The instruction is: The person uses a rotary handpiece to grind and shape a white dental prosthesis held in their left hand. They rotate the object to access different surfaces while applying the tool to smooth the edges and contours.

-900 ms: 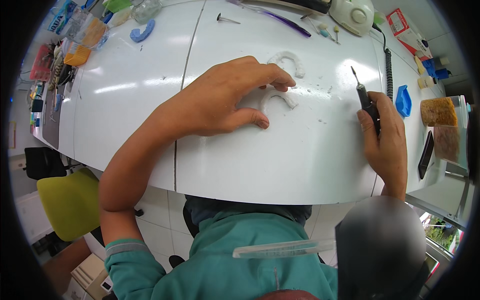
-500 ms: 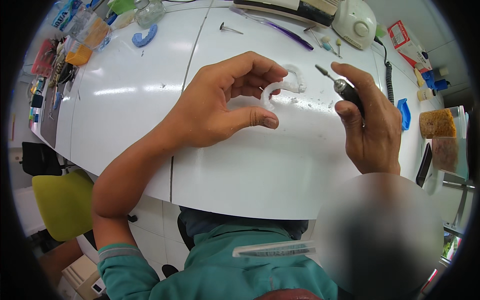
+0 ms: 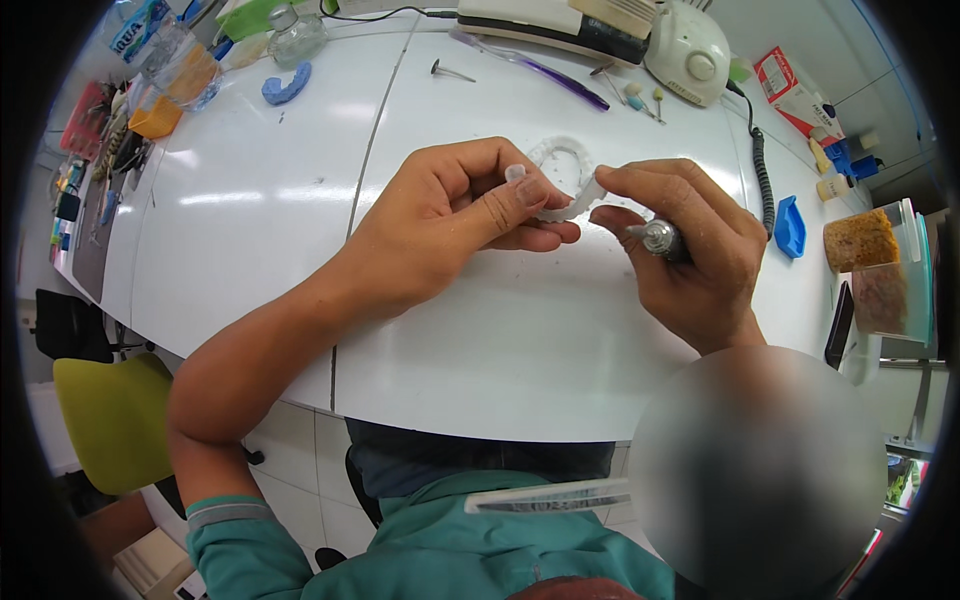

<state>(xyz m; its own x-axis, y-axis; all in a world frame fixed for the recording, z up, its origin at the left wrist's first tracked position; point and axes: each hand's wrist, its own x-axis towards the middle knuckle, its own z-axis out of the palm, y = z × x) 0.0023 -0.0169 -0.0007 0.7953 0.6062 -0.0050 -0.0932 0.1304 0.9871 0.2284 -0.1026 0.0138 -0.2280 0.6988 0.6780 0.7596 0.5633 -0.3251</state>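
A whitish, translucent horseshoe-shaped dental arch piece (image 3: 586,190) is held over the table between my two hands. My left hand (image 3: 455,205) pinches it between thumb and fingers, its thumb across the left side. At the other side, the index fingertip of my right hand (image 3: 705,225) touches the arch. That same hand keeps a dark and silver rotary handpiece (image 3: 662,238) gripped in its curled fingers, with the tip turned toward the left. The handpiece's rear body is hidden by the palm.
White table (image 3: 480,350) lies under my hands. Toward the back are a purple-handled toothbrush (image 3: 545,75), a blue dental impression (image 3: 286,85), several small burs and a cream machine (image 3: 690,55). A coiled cord (image 3: 758,180), blue tray (image 3: 791,228) and clear container (image 3: 880,275) stand right.
My right hand has moved left to the arch piece, and the handpiece has swung round in its grip. My left thumb has closed onto the arch, which has turned.
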